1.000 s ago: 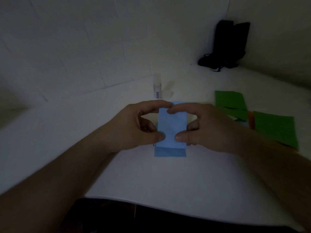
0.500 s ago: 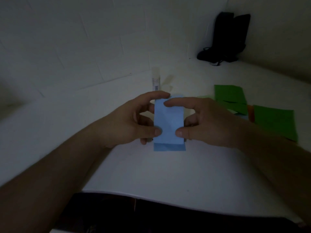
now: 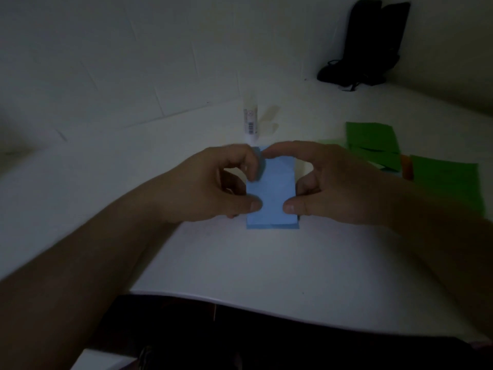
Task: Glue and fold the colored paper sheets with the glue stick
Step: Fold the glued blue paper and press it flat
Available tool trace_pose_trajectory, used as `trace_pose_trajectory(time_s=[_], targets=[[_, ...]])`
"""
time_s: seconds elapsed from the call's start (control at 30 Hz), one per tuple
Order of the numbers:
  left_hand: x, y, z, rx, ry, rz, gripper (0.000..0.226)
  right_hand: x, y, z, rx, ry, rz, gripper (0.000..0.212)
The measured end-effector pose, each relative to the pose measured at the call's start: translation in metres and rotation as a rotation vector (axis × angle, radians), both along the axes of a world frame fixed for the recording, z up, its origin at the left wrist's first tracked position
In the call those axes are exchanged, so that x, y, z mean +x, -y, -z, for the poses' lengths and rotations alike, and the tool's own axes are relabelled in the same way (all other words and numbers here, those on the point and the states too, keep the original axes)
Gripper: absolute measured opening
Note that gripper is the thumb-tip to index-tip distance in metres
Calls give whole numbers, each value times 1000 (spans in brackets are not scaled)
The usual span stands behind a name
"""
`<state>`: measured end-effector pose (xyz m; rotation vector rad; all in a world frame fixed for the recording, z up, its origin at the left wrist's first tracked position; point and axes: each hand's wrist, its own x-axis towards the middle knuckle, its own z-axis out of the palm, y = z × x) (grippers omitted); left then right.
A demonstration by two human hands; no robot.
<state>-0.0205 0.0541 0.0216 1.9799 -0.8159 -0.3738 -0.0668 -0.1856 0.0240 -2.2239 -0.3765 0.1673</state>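
A folded light-blue paper lies upright-long on the white table, its near edge showing a folded layer. My left hand pinches its left side, index finger at the far corner and thumb on the near part; that far-left corner curls up. My right hand pinches the right side the same way. A white glue stick stands just behind the paper, apart from both hands.
Several green paper sheets with an orange piece between them lie to the right. A black bag sits in the far right corner against the wall. The table's near edge runs just below my forearms.
The far-left corner of the blue paper has lifted and curled under my left index finger. Both hands keep their hold, and the view shifted slightly.
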Motion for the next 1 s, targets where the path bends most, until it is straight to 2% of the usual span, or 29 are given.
trace_pose_trajectory(time_s=[0.07, 0.2, 0.47, 0.53, 0.7, 0.83, 1.0], targets=[[-1, 1, 0, 73, 48, -8, 21, 0, -1, 0, -31, 16, 2, 69], [-3, 1, -1, 83, 21, -17, 24, 2, -1, 0, -27, -12, 10, 54], [-3, 0, -3, 86, -21, -25, 33, -2, -2, -4, -121, 70, -8, 52], [-3, 1, -3, 90, -16, -35, 34, -2, -1, -4, -90, 73, -13, 52], [-4, 3, -4, 67, -50, -48, 29, -1, 1, -3, -118, 66, -19, 39], [-5, 1, -4, 89, -27, -57, 27, -2, -1, -6, -163, 99, -24, 31], [-5, 0, -5, 119, 12, -49, 32, -2, 1, -4, -158, 78, -20, 32]])
